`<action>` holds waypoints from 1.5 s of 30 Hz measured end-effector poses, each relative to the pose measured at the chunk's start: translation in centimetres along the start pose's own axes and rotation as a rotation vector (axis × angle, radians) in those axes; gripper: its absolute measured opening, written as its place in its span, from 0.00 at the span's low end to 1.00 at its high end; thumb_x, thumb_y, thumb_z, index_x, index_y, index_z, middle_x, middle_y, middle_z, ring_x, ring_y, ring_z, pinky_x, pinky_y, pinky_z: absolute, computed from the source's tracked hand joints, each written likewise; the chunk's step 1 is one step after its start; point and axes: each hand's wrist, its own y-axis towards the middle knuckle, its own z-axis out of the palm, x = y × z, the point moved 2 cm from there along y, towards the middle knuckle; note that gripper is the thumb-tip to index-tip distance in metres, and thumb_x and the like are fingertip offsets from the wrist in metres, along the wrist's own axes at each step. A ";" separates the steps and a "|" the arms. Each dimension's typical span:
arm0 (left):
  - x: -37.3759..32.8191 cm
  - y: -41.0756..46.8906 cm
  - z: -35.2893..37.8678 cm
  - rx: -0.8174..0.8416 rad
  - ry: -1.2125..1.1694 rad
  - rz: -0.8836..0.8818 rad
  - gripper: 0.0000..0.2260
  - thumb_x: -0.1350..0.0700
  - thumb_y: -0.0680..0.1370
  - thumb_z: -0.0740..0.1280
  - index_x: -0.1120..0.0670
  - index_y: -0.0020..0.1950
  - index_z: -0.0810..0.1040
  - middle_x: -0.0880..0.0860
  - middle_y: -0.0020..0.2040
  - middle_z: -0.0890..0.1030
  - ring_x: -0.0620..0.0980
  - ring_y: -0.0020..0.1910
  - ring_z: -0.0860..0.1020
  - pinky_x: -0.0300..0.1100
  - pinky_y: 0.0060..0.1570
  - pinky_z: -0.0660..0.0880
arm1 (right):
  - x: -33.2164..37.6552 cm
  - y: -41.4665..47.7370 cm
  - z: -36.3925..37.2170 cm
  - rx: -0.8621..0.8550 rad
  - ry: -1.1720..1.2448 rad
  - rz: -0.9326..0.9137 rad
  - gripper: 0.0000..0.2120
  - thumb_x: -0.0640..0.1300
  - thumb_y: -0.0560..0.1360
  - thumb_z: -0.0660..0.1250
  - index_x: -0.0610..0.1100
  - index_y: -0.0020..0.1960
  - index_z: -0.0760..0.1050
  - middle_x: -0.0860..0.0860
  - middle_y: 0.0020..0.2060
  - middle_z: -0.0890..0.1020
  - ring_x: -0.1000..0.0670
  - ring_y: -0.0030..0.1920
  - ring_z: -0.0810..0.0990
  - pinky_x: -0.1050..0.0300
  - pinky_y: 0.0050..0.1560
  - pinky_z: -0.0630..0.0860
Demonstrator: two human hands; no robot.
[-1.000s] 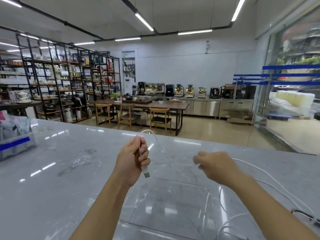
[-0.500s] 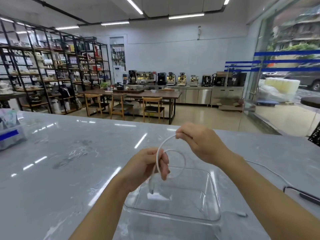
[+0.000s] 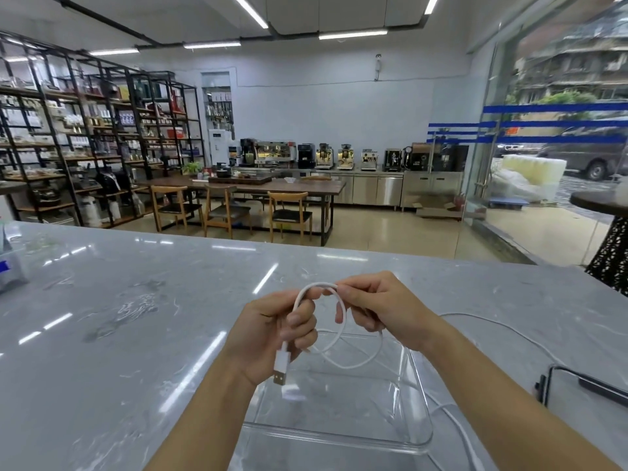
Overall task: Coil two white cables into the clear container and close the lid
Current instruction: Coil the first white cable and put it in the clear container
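Observation:
My left hand (image 3: 272, 329) grips a white cable (image 3: 343, 334) near its USB plug (image 3: 280, 368), which hangs below the fist. My right hand (image 3: 377, 305) pinches the same cable at the top of a loop, close to the left hand. Two loops hang between the hands above the open clear container (image 3: 421, 413), which stands on the grey marble table just in front of me. The rest of the cable trails off to the right across the table (image 3: 509, 329). More white cable (image 3: 458, 426) lies by the container's right side.
A black-framed object (image 3: 577, 385) lies on the table at the right. A blue and clear box (image 3: 10, 266) sits at the far left edge. Beyond the table are chairs, shelves and coffee machines.
My right hand has brought more cable to the left hand, adding a second, larger loop. Both hands are now close together above the container.

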 end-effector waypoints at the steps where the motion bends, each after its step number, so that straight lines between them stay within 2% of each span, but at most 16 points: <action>1: -0.1 0.0 -0.1 0.006 -0.006 -0.038 0.07 0.60 0.69 0.67 0.62 0.43 0.80 0.49 0.23 0.72 0.42 0.18 0.68 0.35 0.20 0.69 | 0.0 0.0 -0.1 0.021 -0.014 0.004 0.10 0.40 0.77 0.61 0.42 0.48 0.81 0.53 0.26 0.81 0.54 0.23 0.64 0.64 0.23 0.60; 3: -0.3 0.1 -0.3 0.016 -0.017 -0.104 0.07 0.62 0.70 0.65 0.63 0.43 0.80 0.49 0.23 0.72 0.42 0.18 0.68 0.34 0.18 0.66 | 0.0 -0.1 -0.4 0.057 -0.029 0.001 0.10 0.40 0.77 0.61 0.41 0.49 0.81 0.52 0.28 0.82 0.53 0.24 0.64 0.65 0.23 0.61; 7: 0.0 0.6 -0.7 0.060 0.078 -0.194 0.07 0.59 0.69 0.68 0.61 0.45 0.80 0.47 0.21 0.71 0.41 0.17 0.66 0.33 0.18 0.61 | 0.2 0.1 -0.3 0.110 -0.025 -0.030 0.12 0.39 0.77 0.61 0.47 0.41 0.81 0.52 0.27 0.80 0.54 0.23 0.63 0.64 0.24 0.59; 12: 0.0 1.3 -0.3 0.078 0.040 -0.340 0.13 0.50 0.73 0.67 0.60 0.46 0.80 0.50 0.22 0.74 0.45 0.18 0.71 0.36 0.22 0.69 | 0.3 0.9 -1.0 0.119 -0.082 -0.046 0.11 0.39 0.77 0.62 0.46 0.40 0.81 0.52 0.24 0.75 0.52 0.25 0.62 0.61 0.26 0.58; 14: -0.3 1.6 -0.3 0.123 0.020 -0.402 0.10 0.54 0.72 0.70 0.60 0.45 0.79 0.52 0.26 0.78 0.45 0.20 0.73 0.36 0.22 0.71 | 0.5 1.0 -1.4 0.168 -0.143 -0.050 0.11 0.39 0.77 0.62 0.44 0.41 0.81 0.51 0.25 0.76 0.53 0.25 0.63 0.62 0.26 0.59; 18: -0.6 2.3 -0.3 0.252 -0.015 -0.474 0.09 0.58 0.79 0.60 0.62 0.51 0.77 0.53 0.35 0.82 0.42 0.23 0.74 0.32 0.23 0.71 | 0.8 1.1 -2.1 0.208 -0.263 -0.061 0.08 0.38 0.76 0.63 0.38 0.44 0.80 0.53 0.24 0.76 0.57 0.25 0.67 0.66 0.27 0.64; 20: -0.2 2.5 -0.5 0.272 -0.069 -0.533 0.14 0.55 0.79 0.60 0.65 0.55 0.76 0.54 0.33 0.81 0.42 0.22 0.72 0.33 0.23 0.70 | 1.1 1.2 -2.2 0.230 -0.335 -0.077 0.08 0.37 0.76 0.63 0.39 0.42 0.80 0.55 0.24 0.76 0.59 0.25 0.68 0.70 0.29 0.65; 22: 0.1 2.7 -0.4 0.197 -0.033 -0.565 0.12 0.53 0.75 0.66 0.63 0.49 0.78 0.52 0.27 0.77 0.42 0.19 0.71 0.33 0.19 0.68 | 1.3 1.4 -2.3 0.266 -0.403 -0.066 0.08 0.37 0.76 0.63 0.38 0.42 0.80 0.54 0.24 0.76 0.59 0.24 0.68 0.72 0.29 0.65; 24: 0.1 2.8 -0.1 0.056 0.055 -0.521 0.07 0.55 0.71 0.69 0.58 0.39 0.76 0.48 0.23 0.71 0.41 0.17 0.67 0.31 0.16 0.63 | 1.4 1.6 -2.6 0.262 -0.422 -0.059 0.07 0.39 0.76 0.64 0.37 0.44 0.80 0.51 0.26 0.77 0.59 0.24 0.69 0.71 0.28 0.66; 27: -0.3 2.6 0.1 -0.039 0.088 -0.365 0.07 0.55 0.70 0.68 0.56 0.34 0.74 0.46 0.21 0.65 0.41 0.19 0.56 0.32 0.17 0.56 | 1.0 1.7 -3.8 0.109 -0.321 -0.075 0.05 0.40 0.73 0.67 0.42 0.48 0.80 0.49 0.31 0.79 0.55 0.27 0.72 0.66 0.29 0.70; 31: -0.9 1.9 -0.4 0.097 -0.047 -0.238 0.08 0.55 0.74 0.68 0.55 0.36 0.76 0.46 0.24 0.61 0.44 0.22 0.56 0.35 0.22 0.57 | -0.8 1.5 -5.3 -0.022 -0.044 -0.103 0.05 0.36 0.72 0.68 0.42 0.47 0.77 0.48 0.30 0.79 0.50 0.30 0.76 0.50 0.41 0.76; 34: -1.7 2.2 -0.2 0.237 -0.131 -0.195 0.16 0.55 0.82 0.51 0.59 0.44 0.75 0.48 0.28 0.64 0.46 0.25 0.61 0.38 0.27 0.59 | -2.1 1.3 -4.0 0.135 0.137 -0.006 0.05 0.41 0.73 0.64 0.43 0.48 0.71 0.49 0.31 0.78 0.49 0.33 0.77 0.35 0.56 0.71; 36: -3.1 2.7 0.3 0.272 -0.141 -0.129 0.20 0.55 0.83 0.44 0.61 0.48 0.73 0.50 0.31 0.66 0.47 0.28 0.63 0.39 0.29 0.60 | -2.4 0.9 -2.1 0.248 0.245 0.011 0.05 0.42 0.75 0.62 0.42 0.49 0.69 0.51 0.30 0.77 0.48 0.34 0.77 0.35 0.60 0.69; 38: -4.7 3.0 0.9 0.300 -0.136 -0.045 0.20 0.55 0.83 0.43 0.61 0.48 0.72 0.51 0.31 0.66 0.47 0.28 0.63 0.39 0.29 0.60 | -2.4 1.2 -0.9 0.230 0.242 -0.058 0.04 0.41 0.75 0.62 0.41 0.48 0.71 0.53 0.29 0.76 0.50 0.34 0.76 0.38 0.59 0.71; 42: -8.0 2.4 1.7 0.322 -0.192 0.100 0.17 0.53 0.83 0.46 0.60 0.47 0.71 0.51 0.31 0.65 0.47 0.28 0.62 0.40 0.29 0.58 | -3.1 2.4 -1.5 -0.153 0.119 -0.141 0.03 0.38 0.75 0.65 0.44 0.45 0.71 0.54 0.26 0.76 0.52 0.30 0.75 0.53 0.41 0.76; 45: -9.0 1.9 1.4 0.302 -0.237 0.160 0.17 0.53 0.83 0.47 0.60 0.47 0.70 0.51 0.30 0.65 0.48 0.28 0.61 0.40 0.29 0.58 | -4.0 2.5 -2.8 -0.412 0.198 -0.165 0.08 0.34 0.73 0.65 0.44 0.47 0.70 0.51 0.25 0.76 0.51 0.30 0.76 0.55 0.40 0.76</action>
